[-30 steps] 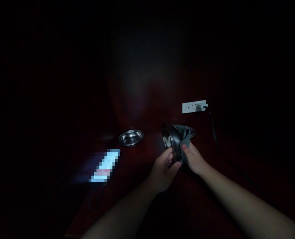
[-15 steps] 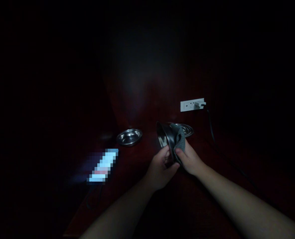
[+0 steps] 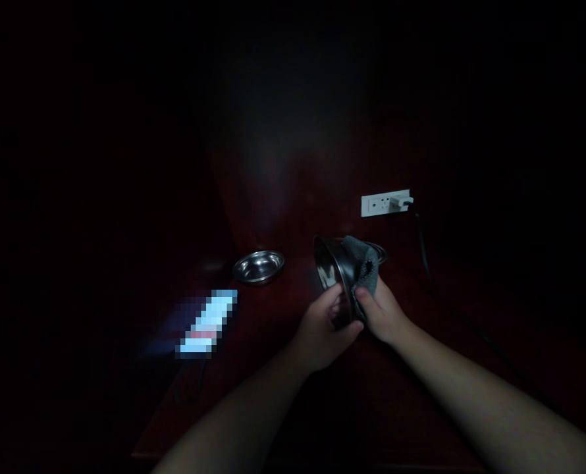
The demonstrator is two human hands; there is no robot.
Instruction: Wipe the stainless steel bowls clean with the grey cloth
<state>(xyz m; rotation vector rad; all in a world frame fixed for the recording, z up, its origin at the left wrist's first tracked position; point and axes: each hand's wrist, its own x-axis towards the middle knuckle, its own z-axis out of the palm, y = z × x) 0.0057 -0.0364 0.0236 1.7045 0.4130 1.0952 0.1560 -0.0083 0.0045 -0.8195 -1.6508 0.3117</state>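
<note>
The room is very dark. My left hand (image 3: 322,332) grips the lower rim of a shiny metal bowl (image 3: 331,268), held on edge above a dark red table (image 3: 293,197). My right hand (image 3: 379,313) presses a grey cloth (image 3: 362,266) against the bowl's outer side, thumb on the cloth. A second metal bowl (image 3: 258,265) rests upright on the table to the left. Another metal dish (image 3: 378,251) shows partly behind the cloth.
A lit phone screen (image 3: 207,322) lies on the table at the left, with a cable trailing toward the near edge. A white power strip (image 3: 384,203) sits behind the hands with a white plug in it, and a dark cord (image 3: 424,253) runs off right.
The cloth has shifted over the bowl's back under my right hand, and the bowl has turned slightly. Both hands stay in about the same place.
</note>
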